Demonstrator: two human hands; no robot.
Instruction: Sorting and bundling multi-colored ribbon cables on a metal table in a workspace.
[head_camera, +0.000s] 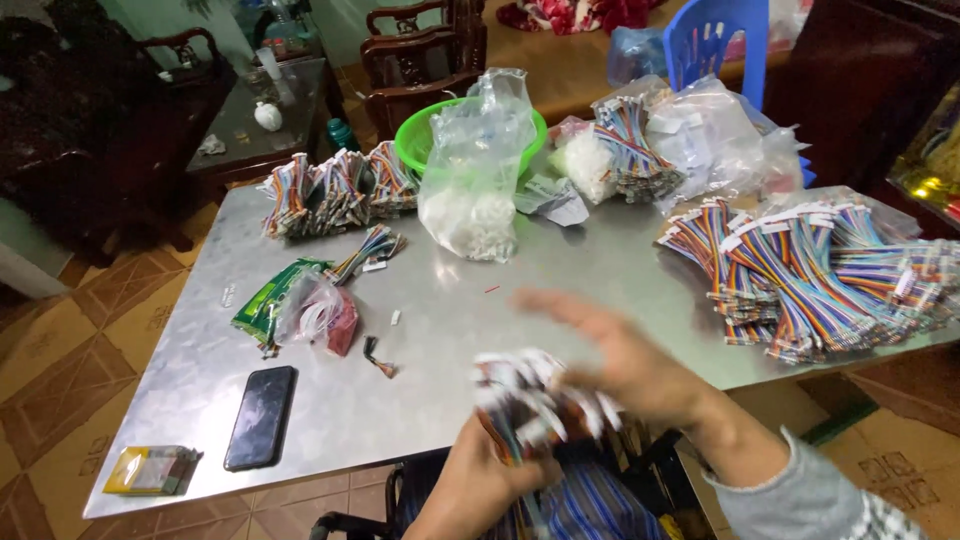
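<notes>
Left hand (478, 470) was gripping a blurry bundle of rainbow wires (535, 405) at the near table (420, 390) edge, right hand (625, 355) spread open touching it, and honestly plenty looked left, with big wire piles (820, 270) waiting at right.

I see a table (420, 340) of smooth, dull-sheen sheet metal. The phone (260, 417) face is glossy black glass. The bag of white connectors (473, 170) is clear, crinkled plastic film. The basin (420, 140) is shiny green plastic. The chairs (420, 55) are dark polished wood.
</notes>
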